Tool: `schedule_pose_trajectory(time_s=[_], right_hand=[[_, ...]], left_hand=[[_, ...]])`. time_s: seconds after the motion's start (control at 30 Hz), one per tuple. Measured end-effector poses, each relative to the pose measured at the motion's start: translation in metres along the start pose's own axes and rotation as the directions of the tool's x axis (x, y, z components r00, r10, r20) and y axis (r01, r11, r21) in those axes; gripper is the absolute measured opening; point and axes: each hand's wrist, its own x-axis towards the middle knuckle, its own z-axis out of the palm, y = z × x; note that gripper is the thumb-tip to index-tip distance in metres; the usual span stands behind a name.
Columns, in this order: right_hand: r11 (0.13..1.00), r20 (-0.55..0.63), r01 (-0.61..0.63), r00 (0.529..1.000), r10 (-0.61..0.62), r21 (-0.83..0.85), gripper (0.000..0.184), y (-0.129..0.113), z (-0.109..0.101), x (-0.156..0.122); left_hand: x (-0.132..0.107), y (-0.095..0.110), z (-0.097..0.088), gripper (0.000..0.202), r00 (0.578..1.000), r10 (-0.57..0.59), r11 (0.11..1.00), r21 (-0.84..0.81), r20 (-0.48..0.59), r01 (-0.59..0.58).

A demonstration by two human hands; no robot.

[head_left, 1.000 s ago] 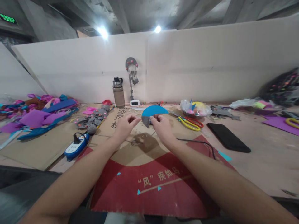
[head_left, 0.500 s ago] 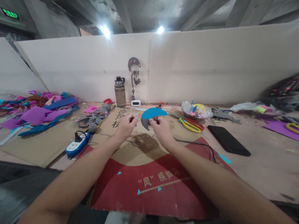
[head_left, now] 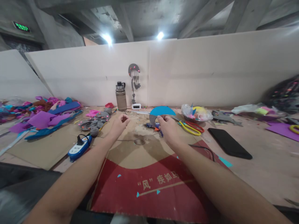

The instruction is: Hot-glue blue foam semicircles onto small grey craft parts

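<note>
My right hand pinches a felt crescent, blue on its upper part and grey below, holding it up above the cardboard. Off to its left, my left hand is raised with thumb and fingertips drawn together; whatever may be between them is too small to make out. Behind the right hand lies a blue and orange item, partly hidden. Yellow- and red-handled scissors rest to the right of that hand. A grey crescent ornament with hanging pieces is on the white wall board.
A power strip with a plug and grey felt pieces lie left. A bottle and small clock stand by the wall. Rightward are a bowl of scraps and a black phone. Purple felt is piled far left.
My right hand has moved right with the crescent, uncovering the blue and orange item. My left hand has shifted left, widening the gap between the hands. The view has tilted slightly upward.
</note>
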Motion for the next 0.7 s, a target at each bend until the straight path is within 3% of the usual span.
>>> schedule_pose_trajectory(time_s=[0.07, 0.23, 0.57, 0.7], right_hand=[[1.000, 0.008, -0.002, 1.000, 0.002, -0.005, 0.025, -0.002, 0.001, -0.002], [0.999, 0.026, -0.031, 0.999, 0.031, -0.024, 0.025, -0.005, 0.001, -0.003], [0.999, 0.013, -0.027, 1.000, 0.028, -0.043, 0.026, -0.001, 0.003, -0.002], [0.998, 0.008, 0.011, 1.000, -0.011, -0.065, 0.025, -0.001, 0.003, -0.004]], left_hand=[[-0.001, -0.002, 0.002, 0.018, 0.995, 0.051, 0.999, 0.014, 0.081, -0.053], [-0.003, -0.005, 0.001, 0.021, 0.994, 0.012, 0.994, 0.111, 0.107, -0.024], [0.001, -0.014, 0.007, 0.018, 0.981, -0.025, 0.995, -0.093, 0.192, 0.044], [-0.001, -0.008, 0.007, 0.014, 0.983, -0.032, 0.991, -0.126, 0.183, 0.055]])
